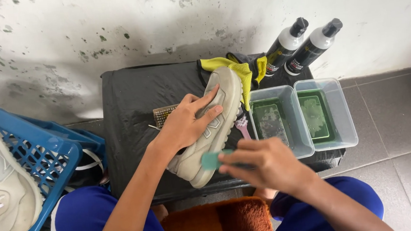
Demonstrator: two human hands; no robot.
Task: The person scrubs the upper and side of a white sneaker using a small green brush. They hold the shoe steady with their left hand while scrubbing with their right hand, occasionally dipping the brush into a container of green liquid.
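A beige sneaker [227, 95] lies on its side on a black-covered low table [127, 101]. My left hand [186, 121] grips the shoe's upper, fingers spread across its side. My right hand [266, 163] holds a small teal brush [210, 160] against the shoe's heel end. A pink-handled brush [242, 126] lies just right of the sole. Behind my left hand a brush with pale bristles [162, 114] rests on the table.
Two clear plastic tubs [296, 123] with green liquid sit at the table's right end. Two spray bottles [287, 44] lean against the wall behind a yellow cloth [241, 69]. A blue crate [49, 155] at left carries another beige sneaker [1, 187]. An orange mat [218, 223] lies between my knees.
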